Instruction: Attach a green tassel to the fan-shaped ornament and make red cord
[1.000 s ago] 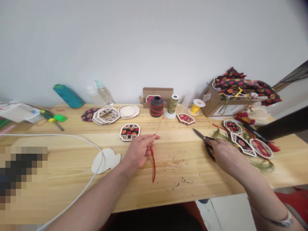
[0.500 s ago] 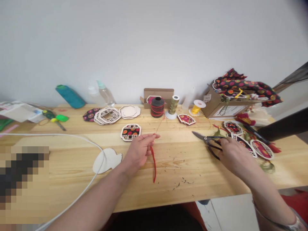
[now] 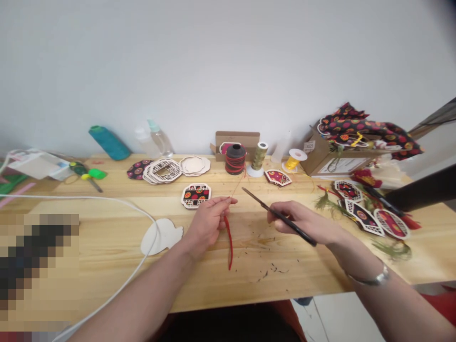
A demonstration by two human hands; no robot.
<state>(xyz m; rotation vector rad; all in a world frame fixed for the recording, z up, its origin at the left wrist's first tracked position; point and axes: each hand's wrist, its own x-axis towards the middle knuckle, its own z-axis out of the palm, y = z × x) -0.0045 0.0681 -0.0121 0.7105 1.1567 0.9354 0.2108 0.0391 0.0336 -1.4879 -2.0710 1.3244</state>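
Observation:
Pinched in my left hand (image 3: 211,219) is a red cord (image 3: 230,244), which hangs down over the wood. A thin red thread runs from those fingertips up towards the red-and-black spool (image 3: 235,160). My right hand (image 3: 302,221) is closed round black-handled scissors (image 3: 255,197), their blades pointing up and left, just right of the thread. Behind my left hand lies an octagonal lattice piece with patterned fabric (image 3: 195,195). A pale cut-out shape (image 3: 163,236) lies left of my left wrist.
A green spool (image 3: 258,159) and a yellow spool (image 3: 292,160) stand behind the hands. Lattice ornaments (image 3: 363,216) and a cardboard box (image 3: 335,164) are at the right. A white cable (image 3: 124,202) crosses the left side. Dark scraps lie near the front edge.
My right hand has lifted the scissors from beside the ornaments and brought them left, near the thread. My left hand keeps its pinch on the cord. The view has shifted slightly.

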